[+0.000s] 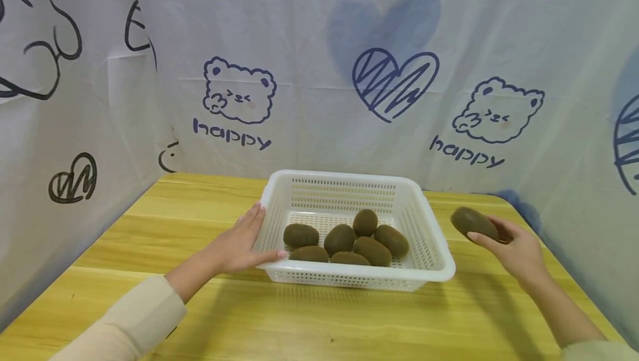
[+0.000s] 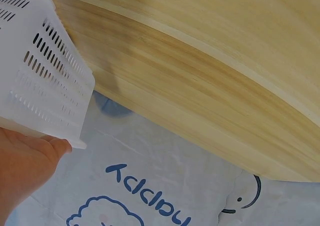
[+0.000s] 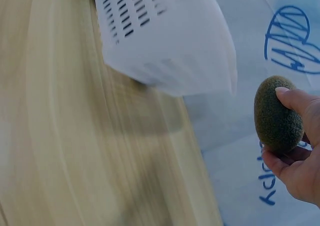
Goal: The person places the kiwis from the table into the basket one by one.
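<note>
A white plastic basket (image 1: 434,250) with slotted walls stands on the wooden table, and several brown kiwis (image 1: 371,251) lie inside it. My left hand (image 1: 241,244) rests against the basket's left rim, its fingers straight along the side and its thumb laid over the front corner. In the left wrist view, that hand (image 2: 30,166) touches the rim. Right of the basket, my right hand (image 1: 516,250) holds one kiwi (image 1: 471,223) above the table, apart from the basket. The right wrist view shows this kiwi (image 3: 276,115) pinched between thumb and fingers.
The yellow wooden table (image 1: 279,328) extends around the basket. A white cloth (image 1: 309,128) printed with hearts, bears and the word "happy" hangs behind it and along both sides.
</note>
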`<state>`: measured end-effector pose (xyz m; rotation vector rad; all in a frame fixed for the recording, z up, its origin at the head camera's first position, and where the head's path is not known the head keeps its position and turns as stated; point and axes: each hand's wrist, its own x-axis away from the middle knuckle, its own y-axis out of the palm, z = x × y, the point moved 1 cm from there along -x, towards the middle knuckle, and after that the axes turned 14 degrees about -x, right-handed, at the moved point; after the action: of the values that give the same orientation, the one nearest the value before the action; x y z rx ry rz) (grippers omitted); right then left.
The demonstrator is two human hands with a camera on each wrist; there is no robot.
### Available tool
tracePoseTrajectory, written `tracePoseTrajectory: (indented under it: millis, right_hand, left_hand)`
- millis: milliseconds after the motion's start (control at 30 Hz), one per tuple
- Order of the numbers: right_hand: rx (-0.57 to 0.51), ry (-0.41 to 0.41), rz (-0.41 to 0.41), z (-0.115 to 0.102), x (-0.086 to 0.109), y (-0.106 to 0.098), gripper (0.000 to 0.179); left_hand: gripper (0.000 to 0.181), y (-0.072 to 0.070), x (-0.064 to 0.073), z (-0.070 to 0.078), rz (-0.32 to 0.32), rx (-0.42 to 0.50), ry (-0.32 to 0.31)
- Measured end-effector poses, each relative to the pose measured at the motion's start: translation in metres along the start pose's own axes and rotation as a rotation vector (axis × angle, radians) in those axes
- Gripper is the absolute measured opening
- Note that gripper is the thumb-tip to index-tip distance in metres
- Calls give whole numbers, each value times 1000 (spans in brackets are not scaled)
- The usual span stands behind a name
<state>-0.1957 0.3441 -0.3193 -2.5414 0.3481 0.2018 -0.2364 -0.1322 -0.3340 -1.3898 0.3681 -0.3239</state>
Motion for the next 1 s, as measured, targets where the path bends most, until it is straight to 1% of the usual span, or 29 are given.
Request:
tracePoseTrajectory:
  millis: [100,267,467,800,1000]
  right_hand:
    - [-15,-15,-13,-9,0,5,67]
    - [-49,-40,-58,-22,0,16,65]
    - [-81,-64,-92,-35,-6,32,63]
    - [-123,-127,-134,-62,-16,68,55]
    - [-156,-179,-178,-73,-23,93,51]
  left_hand:
    - [105,0,0,0,-1,-2,-4]
    - [105,0,1,-1,1,-1,-5]
    - [105,0,1,-1,2,-3,-8]
    - [104,0,1,0,-3,0,-6]
    - [104,0,1,0,0,-1,-8]
